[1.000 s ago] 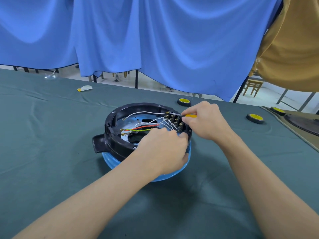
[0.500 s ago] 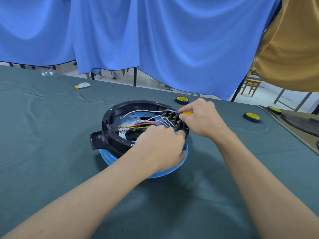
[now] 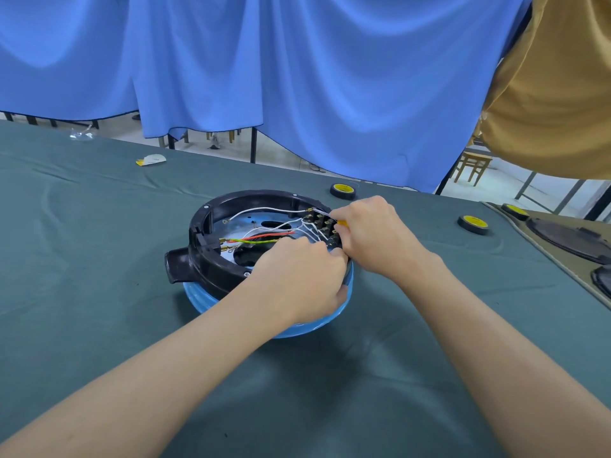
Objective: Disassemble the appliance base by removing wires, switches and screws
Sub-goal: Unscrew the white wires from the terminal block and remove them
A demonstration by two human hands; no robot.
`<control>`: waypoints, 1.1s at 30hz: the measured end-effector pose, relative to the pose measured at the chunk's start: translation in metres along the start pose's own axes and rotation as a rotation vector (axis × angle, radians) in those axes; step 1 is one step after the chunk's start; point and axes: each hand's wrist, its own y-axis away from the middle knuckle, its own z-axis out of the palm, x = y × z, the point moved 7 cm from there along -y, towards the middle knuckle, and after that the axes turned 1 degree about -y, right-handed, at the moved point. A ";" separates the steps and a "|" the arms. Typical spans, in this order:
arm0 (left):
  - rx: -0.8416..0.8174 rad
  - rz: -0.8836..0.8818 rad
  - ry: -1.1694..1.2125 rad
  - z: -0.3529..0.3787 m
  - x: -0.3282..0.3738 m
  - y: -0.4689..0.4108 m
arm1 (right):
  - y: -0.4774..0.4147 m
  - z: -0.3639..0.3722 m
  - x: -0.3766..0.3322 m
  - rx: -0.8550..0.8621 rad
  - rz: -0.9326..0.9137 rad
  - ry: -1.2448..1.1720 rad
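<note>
Over green-clothed table (image 3: 99,259), left hand (image 3: 299,279) grips appliance base (image 3: 211,266); right hand (image 3: 373,236) pinches yellow-handled screwdriver (image 3: 340,223).

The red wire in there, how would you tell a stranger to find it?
On the green-clothed table sits a round black appliance base. Wires cross its inside: several white wires, one yellow-green wire, and beside that the red wire, the only red strand there.
</note>
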 end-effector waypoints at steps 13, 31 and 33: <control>-0.052 0.006 0.128 -0.001 -0.007 -0.002 | -0.001 0.008 0.031 0.061 0.130 -0.422; -0.232 0.050 0.215 0.014 -0.034 0.003 | -0.050 -0.026 0.025 -0.284 0.167 -0.280; -0.237 0.050 0.206 0.014 -0.034 0.002 | -0.059 -0.031 0.022 -0.362 0.153 -0.239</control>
